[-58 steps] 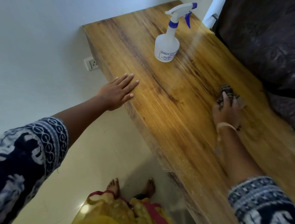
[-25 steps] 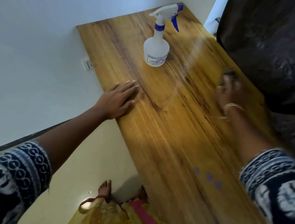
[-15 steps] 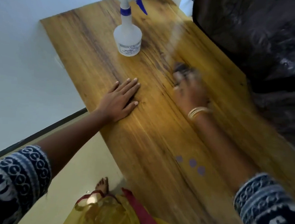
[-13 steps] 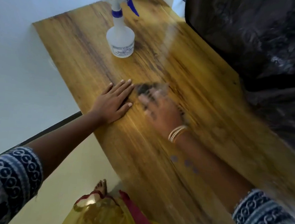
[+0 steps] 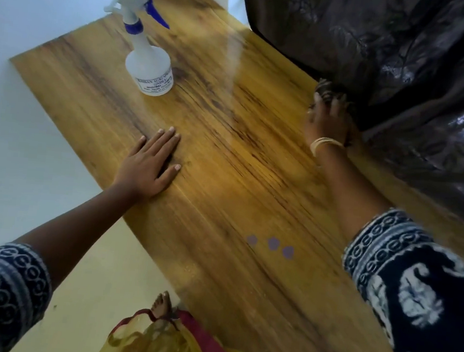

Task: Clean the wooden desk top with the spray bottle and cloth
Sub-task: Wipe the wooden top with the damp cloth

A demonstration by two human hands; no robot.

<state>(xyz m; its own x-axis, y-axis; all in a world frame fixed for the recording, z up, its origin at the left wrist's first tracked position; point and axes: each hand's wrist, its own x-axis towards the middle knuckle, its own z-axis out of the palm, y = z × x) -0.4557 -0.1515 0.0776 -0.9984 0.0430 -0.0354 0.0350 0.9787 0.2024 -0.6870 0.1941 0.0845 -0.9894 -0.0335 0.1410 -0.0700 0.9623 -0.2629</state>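
Left hand (image 5: 149,166) flat on desk (image 5: 223,203), right hand (image 5: 327,119) pressing cloth (image 5: 325,90) (bottle (image 5: 150,66) label blurred).

Wooden desk (image 5: 223,203), glossy, with dark grain streaks. Resting on it: upright spray bottle (image 5: 150,69) near the far left corner; left hand (image 5: 148,166) flat by the left edge; right hand (image 5: 327,119) over a dark cloth (image 5: 325,90) at the right edge, beside dark patterned fabric (image 5: 400,64).
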